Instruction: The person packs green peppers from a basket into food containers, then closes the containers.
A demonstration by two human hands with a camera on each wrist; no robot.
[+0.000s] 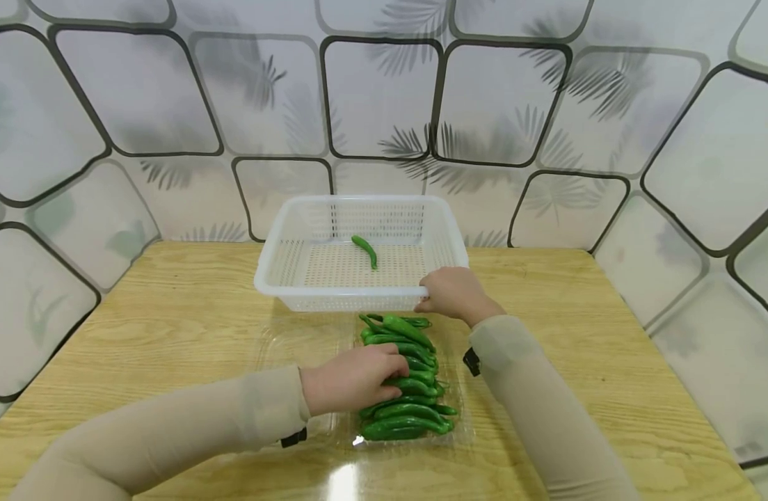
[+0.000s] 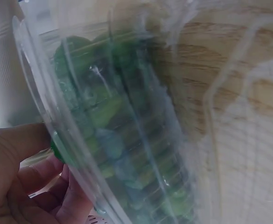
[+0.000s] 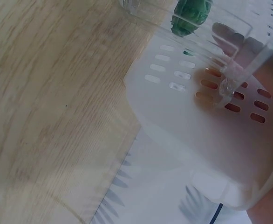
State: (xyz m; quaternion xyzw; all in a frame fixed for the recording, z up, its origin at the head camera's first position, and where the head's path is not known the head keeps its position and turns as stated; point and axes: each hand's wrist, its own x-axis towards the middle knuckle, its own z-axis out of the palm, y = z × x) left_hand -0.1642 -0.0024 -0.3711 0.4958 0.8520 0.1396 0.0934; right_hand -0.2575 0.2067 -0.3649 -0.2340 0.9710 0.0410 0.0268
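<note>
My left hand is over a row of green chili peppers, which lie side by side in a clear plastic container. In the left wrist view, its thumb and fingers pinch a green chili pepper at the container's edge, most of it hidden. My right hand grips the front right corner of a white plastic basket, with fingers on both sides of the perforated wall in the right wrist view. One curved green chili pepper lies on the basket floor.
The container's clear lid lies opened out to the left on the wooden table. A patterned wall covering stands behind the basket and along both sides.
</note>
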